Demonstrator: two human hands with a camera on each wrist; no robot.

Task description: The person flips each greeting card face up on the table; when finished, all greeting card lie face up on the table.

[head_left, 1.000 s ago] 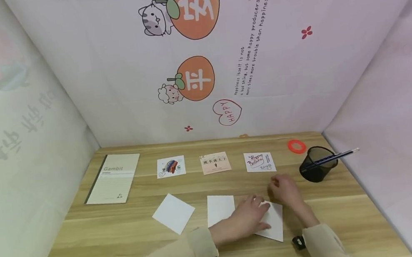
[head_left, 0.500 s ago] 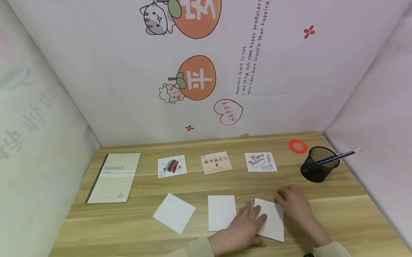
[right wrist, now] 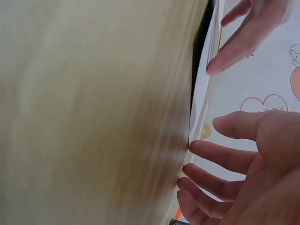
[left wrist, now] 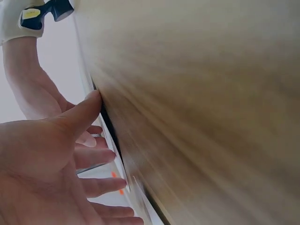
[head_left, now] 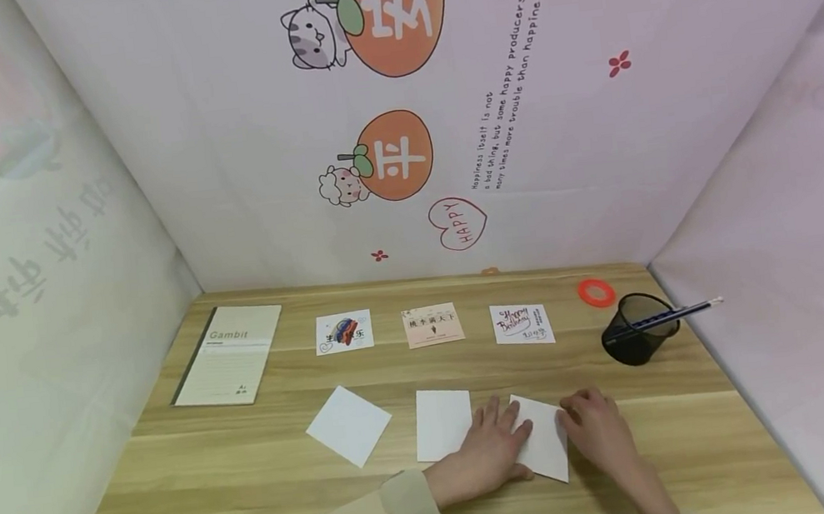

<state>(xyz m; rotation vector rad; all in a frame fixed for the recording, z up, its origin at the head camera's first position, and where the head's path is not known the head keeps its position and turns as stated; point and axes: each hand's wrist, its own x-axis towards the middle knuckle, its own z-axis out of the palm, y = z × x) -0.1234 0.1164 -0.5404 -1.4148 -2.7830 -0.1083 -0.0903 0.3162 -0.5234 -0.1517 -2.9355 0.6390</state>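
A white square card (head_left: 545,444) lies slightly turned on the wooden table, between my two hands. My left hand (head_left: 484,455) rests on its left side with the fingers spread, and the left wrist view shows the fingers (left wrist: 101,186) straight. At the card's upper right edge is my right hand (head_left: 602,431). In the right wrist view its index fingertip touches the card's edge, while the thumb (right wrist: 239,125) stands apart from that finger. The card's left edge is partly hidden under my left hand. Just left of that hand lies a second white card (head_left: 442,423).
Farther left is a third white card (head_left: 349,427), turned like a diamond. Behind are three printed cards: a colourful one (head_left: 344,333), a beige one (head_left: 433,326) and a birthday one (head_left: 522,325). A notebook (head_left: 230,356), red ring (head_left: 596,293) and black mesh pen cup (head_left: 635,334) stand around.
My right hand has come down from above the right card to its upper right edge. My left hand has shifted slightly left and now lies lower on the card's left side.
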